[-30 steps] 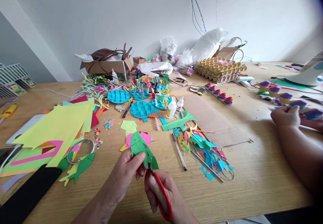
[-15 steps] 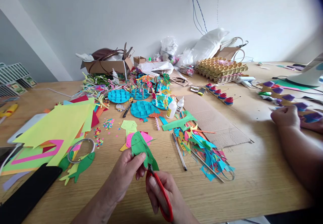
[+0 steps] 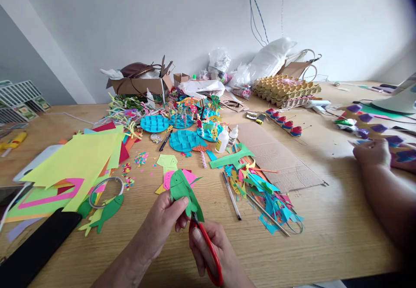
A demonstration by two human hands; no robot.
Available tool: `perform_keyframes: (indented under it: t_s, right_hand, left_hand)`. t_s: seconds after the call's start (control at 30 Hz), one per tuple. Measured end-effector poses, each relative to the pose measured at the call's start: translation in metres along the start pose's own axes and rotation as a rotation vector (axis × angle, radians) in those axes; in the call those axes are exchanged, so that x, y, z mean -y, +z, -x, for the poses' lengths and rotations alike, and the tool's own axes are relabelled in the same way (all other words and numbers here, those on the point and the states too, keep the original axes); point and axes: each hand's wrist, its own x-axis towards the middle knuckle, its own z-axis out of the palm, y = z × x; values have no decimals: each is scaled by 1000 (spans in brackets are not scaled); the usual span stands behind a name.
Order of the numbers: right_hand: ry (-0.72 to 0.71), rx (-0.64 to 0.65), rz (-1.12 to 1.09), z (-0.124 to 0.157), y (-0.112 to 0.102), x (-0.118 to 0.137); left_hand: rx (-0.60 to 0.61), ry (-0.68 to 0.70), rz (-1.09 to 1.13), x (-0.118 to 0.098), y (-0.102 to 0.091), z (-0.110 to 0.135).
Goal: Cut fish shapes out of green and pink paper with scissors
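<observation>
My left hand (image 3: 170,214) pinches a piece of green paper (image 3: 182,188) with a fish drawn on it, partly cut along its outline. In my right hand (image 3: 209,247) are red-handled scissors (image 3: 212,253), their blades at the lower edge of the green paper. Behind the paper lie a pink paper fish (image 3: 168,179) and a yellow-green paper piece (image 3: 167,161) on the table. Cut-out green fish (image 3: 110,210) rest at the left beside a roll of tape (image 3: 122,188).
Coloured paper sheets (image 3: 74,149) are stacked at the left near a black strap-like object (image 3: 39,244). Paper scraps (image 3: 269,197), a pen (image 3: 231,195) and a cardboard sheet (image 3: 279,158) lie right of centre. Glue bottles (image 3: 222,142) stand behind. Another person's hand (image 3: 372,151) holds painted egg-carton pieces at the right.
My hands, the scissors and the green paper keep nearly the same position. The whole view has shifted slightly, and the other person's hand sits a little lower and further right.
</observation>
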Motion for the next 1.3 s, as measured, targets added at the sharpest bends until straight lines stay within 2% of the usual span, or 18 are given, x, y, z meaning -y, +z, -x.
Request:
perform_keyframes:
  t_s: [0.37,1.3]
  right_hand:
    - [1,-21,4,-1,-1,0]
    - [-49,-13,16,2,-7,0]
  left_hand:
    - [28,92,-84,3,-6,-4]
    - [41,23,-61,3,-1,-4]
